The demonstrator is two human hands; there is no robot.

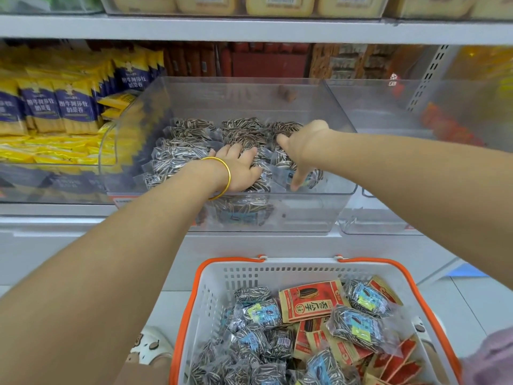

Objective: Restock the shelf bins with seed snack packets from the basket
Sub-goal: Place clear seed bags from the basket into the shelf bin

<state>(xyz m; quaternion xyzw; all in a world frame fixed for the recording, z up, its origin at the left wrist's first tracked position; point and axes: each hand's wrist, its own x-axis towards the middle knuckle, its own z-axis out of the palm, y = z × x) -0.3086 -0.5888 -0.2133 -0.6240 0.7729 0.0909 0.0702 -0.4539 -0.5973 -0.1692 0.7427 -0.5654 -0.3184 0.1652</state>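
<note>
the seed snack packets [194,132] are small clear pouches of striped sunflower seeds. they look light, soft and crinkly, with slick film that probably slides easily over its neighbours. the loose fill should let each pouch sag and shift, so a flat palm on the broad face suits settling them, and a pinch across the sealed edge or a grasp round the middle suits lifting one. a layer of them already lies in the clear bin [305,215] on the shelf, and many more sit in the white basket [201,290] with orange trim below, mixed with red-brown paper packets [311,301]. the left hand [241,168], with a gold bangle [222,173] at the wrist, lies palm down on the packets near the bin's front, fingers fairly straight and a little apart, pressing rather than gripping. the right hand [302,145] reaches in just beside it, thumb and forefinger spread wide over the packets on the right side. it touches them but does not appear to hold one, though its farther fingers are hidden behind the hand.
</note>
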